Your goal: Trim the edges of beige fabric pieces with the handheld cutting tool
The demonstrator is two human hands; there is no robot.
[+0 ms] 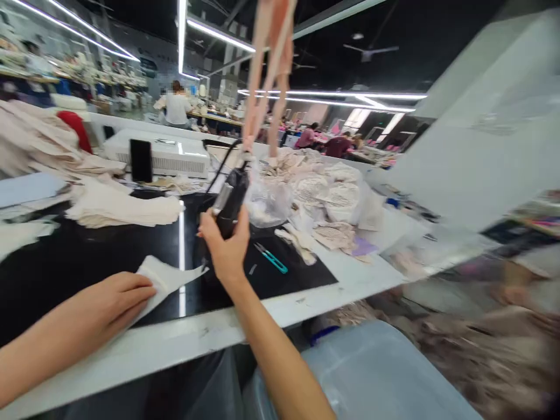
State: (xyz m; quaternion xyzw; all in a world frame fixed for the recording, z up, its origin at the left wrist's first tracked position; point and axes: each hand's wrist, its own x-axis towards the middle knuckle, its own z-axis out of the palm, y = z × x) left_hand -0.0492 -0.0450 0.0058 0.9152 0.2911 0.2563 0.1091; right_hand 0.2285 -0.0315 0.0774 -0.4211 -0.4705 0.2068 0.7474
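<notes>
My right hand (227, 245) is wrapped round a black handheld tool (231, 204), which hangs from peach fabric strips (271, 70) and has a black cord. Its thin tip points down at the narrow end of a white fabric piece (164, 277). My left hand (126, 297) lies flat on that fabric with fingers stretched out, pressing it on the black mat (109, 248). Teal thread snips (272, 258) lie on the mat to the right of the tool.
Stacked cream fabric pieces (126, 205) lie at the back left, near a black phone (140, 160) and a white box (164, 151). Heaped beige fabric (319, 189) and a clear plastic bag (268, 204) are behind the snips. A white panel (481, 128) rises at right.
</notes>
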